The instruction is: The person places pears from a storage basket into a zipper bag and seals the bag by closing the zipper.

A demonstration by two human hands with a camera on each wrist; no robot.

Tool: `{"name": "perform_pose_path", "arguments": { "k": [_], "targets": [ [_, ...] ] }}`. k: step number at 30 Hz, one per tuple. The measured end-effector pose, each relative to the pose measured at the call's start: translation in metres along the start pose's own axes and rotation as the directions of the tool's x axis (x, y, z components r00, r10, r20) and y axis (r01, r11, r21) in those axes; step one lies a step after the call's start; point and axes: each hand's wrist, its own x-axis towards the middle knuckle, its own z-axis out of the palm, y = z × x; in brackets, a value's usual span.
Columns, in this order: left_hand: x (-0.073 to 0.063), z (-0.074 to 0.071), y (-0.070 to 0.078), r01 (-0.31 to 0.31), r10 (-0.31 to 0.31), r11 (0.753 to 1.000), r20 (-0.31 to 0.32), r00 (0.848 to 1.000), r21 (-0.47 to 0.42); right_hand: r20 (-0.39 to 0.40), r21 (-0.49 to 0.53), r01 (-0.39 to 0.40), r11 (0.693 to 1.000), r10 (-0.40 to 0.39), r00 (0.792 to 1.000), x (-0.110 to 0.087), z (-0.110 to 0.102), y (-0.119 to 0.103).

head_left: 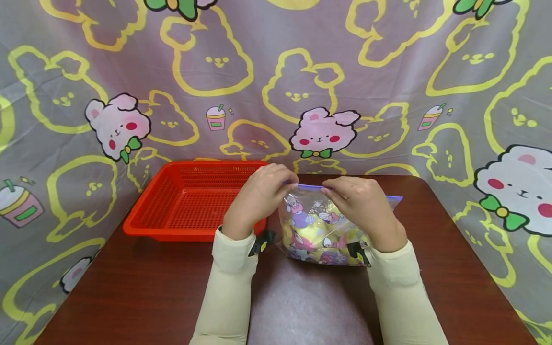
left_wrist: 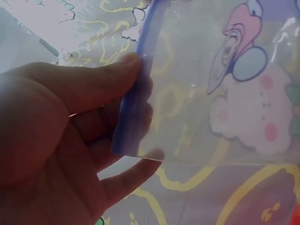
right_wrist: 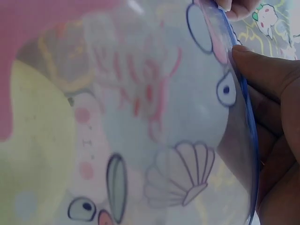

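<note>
A clear zip bag [head_left: 316,235] printed with cartoon figures stands on the table, with yellow things inside whose kind I cannot tell. Its blue-purple zip strip [head_left: 310,187] runs along the top edge. At the bag's upper left corner, my left hand [head_left: 263,194] pinches the strip between thumb and fingers; the left wrist view shows the thumb on one face and fingers behind. Farther right along the same strip, my right hand [head_left: 362,206] pinches the edge between thumb and fingers. A stretch of strip sticks out past the right hand.
A red plastic basket [head_left: 148,218] with perforated sides stands left of the bag, near my left forearm. The brown table [head_left: 172,297] carries both. A grey curtain [head_left: 258,62] with cartoon rabbits hangs behind and at both sides.
</note>
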Motion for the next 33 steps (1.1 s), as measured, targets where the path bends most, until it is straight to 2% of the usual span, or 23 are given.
{"name": "perform_pose_path", "arguments": {
  "k": [13, 22, 33],
  "targets": [
    [-0.005, -0.004, 0.002, 0.034, -0.031, 0.999, 0.094, 0.995, -0.033, -0.006, 0.002, 0.039, 0.999, -0.039, 0.999, 0.003, 0.009, -0.009],
    [-0.006, -0.004, 0.001, 0.027, -0.022, 0.999, 0.102, 0.995, -0.047, -0.003, 0.01, 0.065, 0.998, -0.065, 0.998, 0.006, 0.014, -0.015],
    [-0.006, -0.005, 0.003, 0.035, -0.028, 0.997, 0.112, 0.993, -0.061, 0.012, 0.035, 0.051, 0.998, -0.052, 0.999, 0.006, 0.014, -0.017]
  ]
}}
